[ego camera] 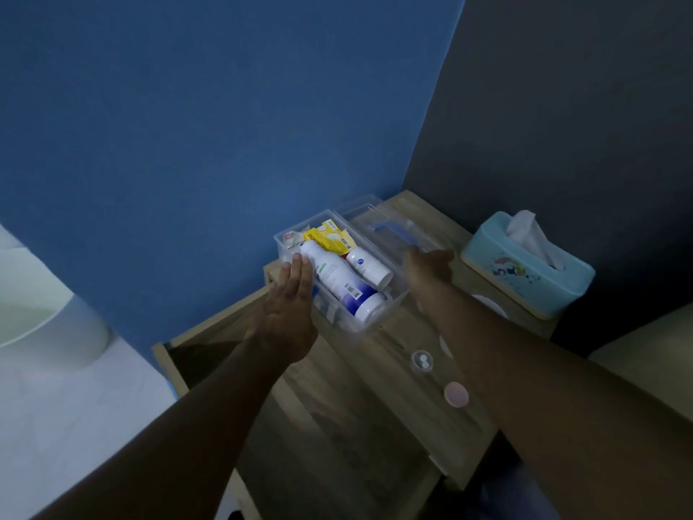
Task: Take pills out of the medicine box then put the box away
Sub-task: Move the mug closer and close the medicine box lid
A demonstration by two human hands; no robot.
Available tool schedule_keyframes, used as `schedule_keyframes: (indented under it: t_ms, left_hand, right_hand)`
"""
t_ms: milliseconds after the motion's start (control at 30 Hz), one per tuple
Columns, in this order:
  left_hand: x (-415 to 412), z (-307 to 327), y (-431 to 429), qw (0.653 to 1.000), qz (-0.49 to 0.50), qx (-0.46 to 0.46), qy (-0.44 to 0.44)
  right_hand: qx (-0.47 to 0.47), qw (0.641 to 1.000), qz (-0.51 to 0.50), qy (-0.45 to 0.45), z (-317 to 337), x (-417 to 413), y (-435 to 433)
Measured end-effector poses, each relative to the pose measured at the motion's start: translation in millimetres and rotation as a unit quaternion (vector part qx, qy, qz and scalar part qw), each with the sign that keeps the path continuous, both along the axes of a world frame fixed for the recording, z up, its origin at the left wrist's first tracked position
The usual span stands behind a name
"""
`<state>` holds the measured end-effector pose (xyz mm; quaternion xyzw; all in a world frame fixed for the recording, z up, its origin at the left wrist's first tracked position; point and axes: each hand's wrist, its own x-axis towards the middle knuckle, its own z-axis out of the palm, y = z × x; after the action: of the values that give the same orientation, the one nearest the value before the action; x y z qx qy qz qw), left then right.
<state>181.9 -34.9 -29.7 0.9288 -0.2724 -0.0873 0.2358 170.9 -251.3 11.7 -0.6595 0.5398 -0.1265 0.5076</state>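
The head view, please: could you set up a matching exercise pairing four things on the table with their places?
Things:
1. medicine box
2. lid
3. tissue box
4. pill cup

Places:
A. far right of the table
B. near side, in front of the medicine box
C. between the two hands
D. behind the right hand

Pairs: 1-C, 2-D, 3-A, 4-B

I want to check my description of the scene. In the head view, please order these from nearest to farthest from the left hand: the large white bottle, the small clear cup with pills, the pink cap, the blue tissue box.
From the left hand:
1. Large white bottle, in the clear box, at the fingertips.
2. Small clear cup, on the table, nearer the person.
3. Pink cap, beyond the cup.
4. Blue tissue box, far right.
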Motion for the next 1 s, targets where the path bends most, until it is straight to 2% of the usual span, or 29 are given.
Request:
schedule_keyframes:
  t_ms: [167,267,400,533,667,733,800,900,1000]
  left_hand:
    - [5,-4,2,1.000,-0.004,0.015,-0.009]
    - [4,-2,0,1.000,-0.008,0.026,-0.008]
    - [7,0,-1,0.999,-0.022,0.043,-0.002]
    - [13,2,6,0.998,-0.033,0.033,0.047]
    - [9,4,9,0.998,0.016,-0.006,0.066]
    - [7,8,9,0.997,0.054,-0.040,0.037]
    - [10,15,8,0.996,0.060,-0.065,-0.030]
    - [19,27,6,0.993,0.039,-0.078,-0.076]
    - [28,34,3,0.994,-0.007,-0.056,-0.088]
  right_hand:
    - [0.001,0.995,-0.067,-0.072,10,10,-11]
    - [-0.025,0.974,-0.085,-0.211,20,-7,-11]
    - [-0.130,0.949,-0.004,-0.286,24,-35,5]
    - [-0.216,0.931,0.102,-0.276,22,-54,18]
    - [-0.354,0.876,0.216,-0.246,7,-73,31]
    - [-0.397,0.845,0.277,-0.228,-5,-82,36]
    - [-0.424,0.823,0.314,-0.210,-17,-87,41]
    - [-0.474,0.790,0.354,-0.164,-28,-92,47]
    - [-0.484,0.763,0.396,-0.165,-32,-93,50]
